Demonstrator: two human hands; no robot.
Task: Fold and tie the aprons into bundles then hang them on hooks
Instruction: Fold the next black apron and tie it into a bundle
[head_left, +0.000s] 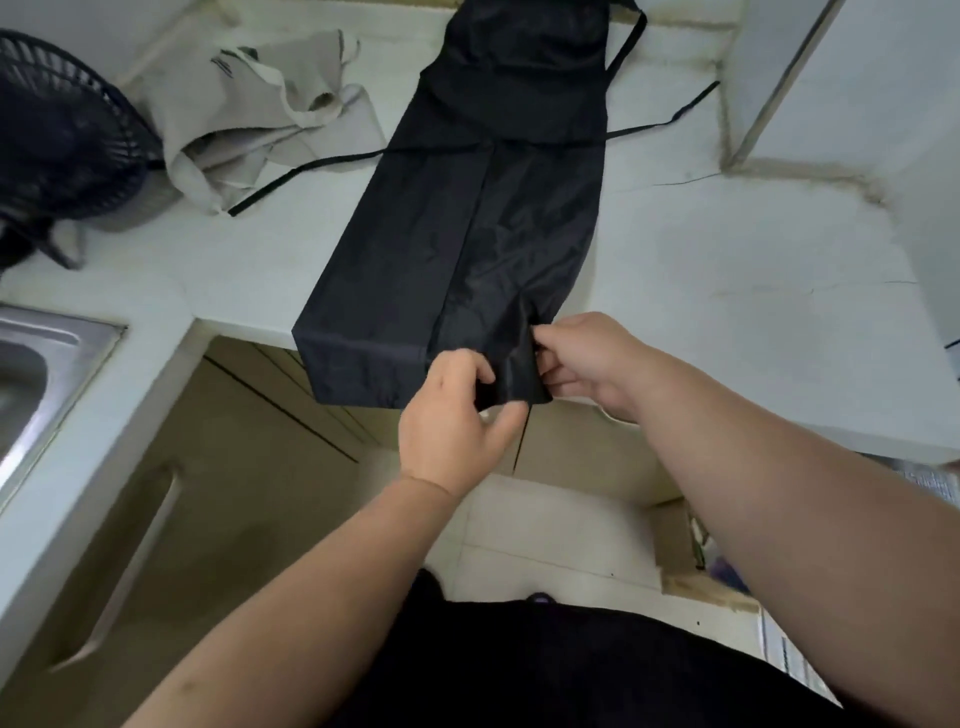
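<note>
Trouble may be expected first at the left, where the hem of the black apron hangs a little over the edge of the counter and is not held. The cloth looks thin and smooth, so it is judged that the long fold could be pulled open, or dragged off the edge, if the hem is lifted too quickly. The near right corner of the hem is pinched by the left hand between thumb and curled fingers. Just beside it the folded flap is gripped by the right hand, whose fingers are also curled round the cloth. If one pinch is released too early, the layers may slide apart and the bundle may come out uneven. The left strap and the right strap lie spread out on the counter and could be caught inside the roll, so that nothing would be left for tying. As for the room, a steel sink is set in the counter at the far left. A dark fan stands behind it, and a beige apron lies crumpled near the black one. Thin cracks are seen in the pale counter at the right, and cabinet doors and a tiled floor are seen below it.
</note>
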